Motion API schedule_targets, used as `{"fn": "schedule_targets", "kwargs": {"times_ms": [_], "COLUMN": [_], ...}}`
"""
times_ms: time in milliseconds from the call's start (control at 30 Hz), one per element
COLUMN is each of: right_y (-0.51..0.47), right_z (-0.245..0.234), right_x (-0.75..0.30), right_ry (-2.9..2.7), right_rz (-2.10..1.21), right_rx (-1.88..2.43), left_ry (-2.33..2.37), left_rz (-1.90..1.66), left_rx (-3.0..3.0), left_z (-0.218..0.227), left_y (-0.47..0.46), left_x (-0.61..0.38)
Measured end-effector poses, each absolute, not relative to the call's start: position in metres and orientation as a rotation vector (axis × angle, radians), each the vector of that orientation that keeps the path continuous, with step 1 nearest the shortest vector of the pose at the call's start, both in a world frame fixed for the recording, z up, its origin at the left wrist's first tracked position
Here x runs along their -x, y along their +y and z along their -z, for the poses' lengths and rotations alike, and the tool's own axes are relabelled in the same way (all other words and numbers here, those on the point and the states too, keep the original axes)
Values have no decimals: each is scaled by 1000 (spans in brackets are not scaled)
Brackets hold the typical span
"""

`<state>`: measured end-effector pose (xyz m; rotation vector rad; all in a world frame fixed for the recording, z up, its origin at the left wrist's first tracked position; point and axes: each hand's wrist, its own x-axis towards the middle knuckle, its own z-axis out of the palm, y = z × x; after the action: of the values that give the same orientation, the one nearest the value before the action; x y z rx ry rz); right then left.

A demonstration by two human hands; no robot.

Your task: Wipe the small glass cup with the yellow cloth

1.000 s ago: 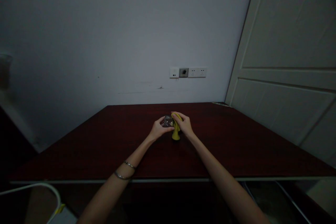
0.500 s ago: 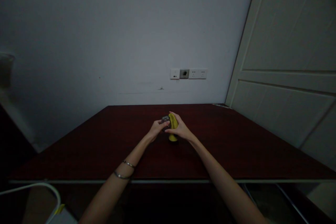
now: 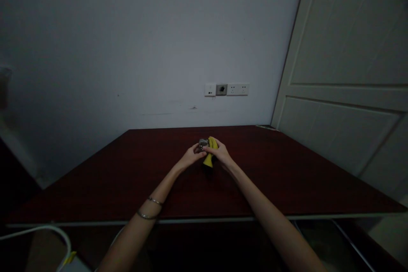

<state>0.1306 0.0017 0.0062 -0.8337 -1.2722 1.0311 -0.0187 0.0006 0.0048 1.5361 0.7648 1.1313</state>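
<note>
My left hand [image 3: 190, 157] is closed around the near left side of a small, shiny grey-brown object [image 3: 203, 142]; its exact kind is too dark and small to make out. My right hand [image 3: 222, 154] grips a bright yellow piece that looks like a folded cloth [image 3: 208, 161], its lower end flaring out below the fingers. The cloth lies against the right side of the shiny object. My right thumb reaches across toward my left fingertips. Both hands are just above the dark red tabletop [image 3: 159, 187], near its middle.
A pale wall with a row of sockets [image 3: 226, 89] rises behind the table. On the right stands a panelled white door [image 3: 344, 89]. A white cable [image 3: 47, 227] curves below the table's front left edge.
The yellow cloth has tilted, its lower end swinging left and up. My right thumb has moved up over the cloth toward the shiny object. The view has shifted slightly.
</note>
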Motion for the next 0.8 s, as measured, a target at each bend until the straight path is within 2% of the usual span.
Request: {"fn": "schedule_targets", "kwargs": {"times_ms": [400, 800], "right_y": [8, 12], "right_z": [4, 3], "right_x": [-128, -133], "right_ry": [-1348, -1345], "right_rz": [-1016, -750], "right_rx": [802, 812], "left_ry": [894, 838], "left_rz": [-1263, -1343], "left_rx": [-1643, -1744], "left_z": [2, 1], "left_y": [4, -5], "left_x": [13, 8]}}
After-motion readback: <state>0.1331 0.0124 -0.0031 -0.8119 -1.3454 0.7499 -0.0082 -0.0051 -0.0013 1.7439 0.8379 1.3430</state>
